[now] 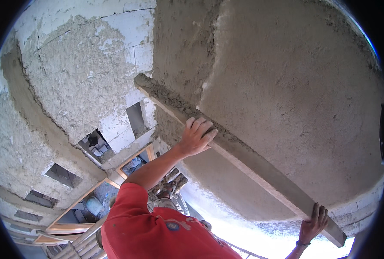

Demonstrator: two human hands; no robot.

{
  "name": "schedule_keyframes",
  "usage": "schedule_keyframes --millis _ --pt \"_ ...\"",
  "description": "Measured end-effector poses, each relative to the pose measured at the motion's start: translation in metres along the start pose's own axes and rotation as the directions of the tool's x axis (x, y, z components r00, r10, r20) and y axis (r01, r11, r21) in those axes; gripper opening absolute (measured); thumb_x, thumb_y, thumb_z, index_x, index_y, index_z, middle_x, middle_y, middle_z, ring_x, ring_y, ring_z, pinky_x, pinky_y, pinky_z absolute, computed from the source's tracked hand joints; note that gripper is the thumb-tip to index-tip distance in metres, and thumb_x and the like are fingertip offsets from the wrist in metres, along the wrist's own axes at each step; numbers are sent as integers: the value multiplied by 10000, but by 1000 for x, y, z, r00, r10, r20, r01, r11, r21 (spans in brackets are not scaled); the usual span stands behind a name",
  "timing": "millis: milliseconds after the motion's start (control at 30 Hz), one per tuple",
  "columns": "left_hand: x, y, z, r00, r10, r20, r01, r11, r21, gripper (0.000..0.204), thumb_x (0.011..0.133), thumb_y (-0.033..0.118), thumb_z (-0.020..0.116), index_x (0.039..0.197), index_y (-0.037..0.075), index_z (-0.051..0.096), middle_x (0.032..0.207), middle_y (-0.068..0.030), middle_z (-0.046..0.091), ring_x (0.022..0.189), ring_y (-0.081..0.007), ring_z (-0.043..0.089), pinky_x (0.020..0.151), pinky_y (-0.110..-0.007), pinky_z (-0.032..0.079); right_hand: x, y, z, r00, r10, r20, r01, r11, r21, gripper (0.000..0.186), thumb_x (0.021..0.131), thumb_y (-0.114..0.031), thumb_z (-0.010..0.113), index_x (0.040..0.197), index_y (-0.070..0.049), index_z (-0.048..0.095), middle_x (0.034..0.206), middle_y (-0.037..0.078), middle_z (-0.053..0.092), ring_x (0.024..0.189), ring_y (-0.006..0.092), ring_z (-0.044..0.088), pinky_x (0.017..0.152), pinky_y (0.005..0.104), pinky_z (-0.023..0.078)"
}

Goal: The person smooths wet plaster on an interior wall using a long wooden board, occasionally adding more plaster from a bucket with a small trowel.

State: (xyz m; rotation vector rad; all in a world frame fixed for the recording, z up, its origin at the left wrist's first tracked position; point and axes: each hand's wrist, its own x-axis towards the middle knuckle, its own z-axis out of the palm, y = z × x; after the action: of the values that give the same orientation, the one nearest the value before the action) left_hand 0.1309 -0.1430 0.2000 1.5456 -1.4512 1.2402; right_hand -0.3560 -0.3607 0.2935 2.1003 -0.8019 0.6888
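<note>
A long, straight plasterer's straightedge (256, 170) runs slantwise across the grey plastered wall (291, 95), from upper left to lower right. Wet mortar (170, 96) lies heaped along the upper edge of its left half. My left hand (198, 136) is closed around the straightedge left of its middle, fingers over the top edge. Near the lower right end, my right hand (315, 224) grips it too, with a dark band at the wrist. Its far left end reaches the boundary between the plaster and the bare white blocks.
At left stands a block wall (75, 69) roughly coated with mortar, with several rectangular openings. Below are wooden frames (73, 226), a pale bucket (94, 206) and scaffold poles (82, 241). My feet are on rough wooden pieces (180, 183). Bright light enters at lower right.
</note>
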Motion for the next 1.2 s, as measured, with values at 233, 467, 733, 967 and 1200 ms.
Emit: schedule_keyframes --millis 233,467,733,967,1200 --pt "-19 27 -15 985 24 171 -19 999 -29 758 483 288 839 1159 157 522 1161 -101 511 1046 -286 487 844 -461 353 -39 10 9 996 41 85 -43 999 23 457 767 -131 608 1224 -138 586 1218 170 573 1152 373 513 917 508 386" --pt "-23 57 -20 954 16 300 8 997 -81 735 533 260 831 1196 163 529 1223 -121 504 1118 -299 478 945 -510 331 -50 3 9 993 36 116 -42 998 48 439 764 -121 582 1203 -134 592 1169 167 578 1126 364 518 897 494 371" --pt "-47 85 -19 892 -76 446 115 991 -61 796 475 253 843 1206 170 538 1183 -72 516 1154 -267 473 1062 -628 197 -62 9 15 989 -33 147 6 983 183 474 728 -92 563 1201 -130 589 1168 165 567 1127 352 508 899 496 361" --pt "-56 92 -30 856 -120 502 182 980 -75 636 524 208 817 1098 123 556 1170 -87 513 1141 -277 478 1067 -641 171 -50 8 5 972 -77 223 38 983 177 546 718 -80 570 1262 -113 529 1073 145 532 1075 340 500 902 523 359" --pt "-94 82 -46 823 -162 545 243 967 -80 548 602 188 778 1090 115 543 1135 -99 504 1136 -301 456 1075 -633 161 -14 -1 -17 814 -371 447 243 917 317 505 742 -141 598 1224 -48 482 923 154 462 906 341 503 807 503 417"
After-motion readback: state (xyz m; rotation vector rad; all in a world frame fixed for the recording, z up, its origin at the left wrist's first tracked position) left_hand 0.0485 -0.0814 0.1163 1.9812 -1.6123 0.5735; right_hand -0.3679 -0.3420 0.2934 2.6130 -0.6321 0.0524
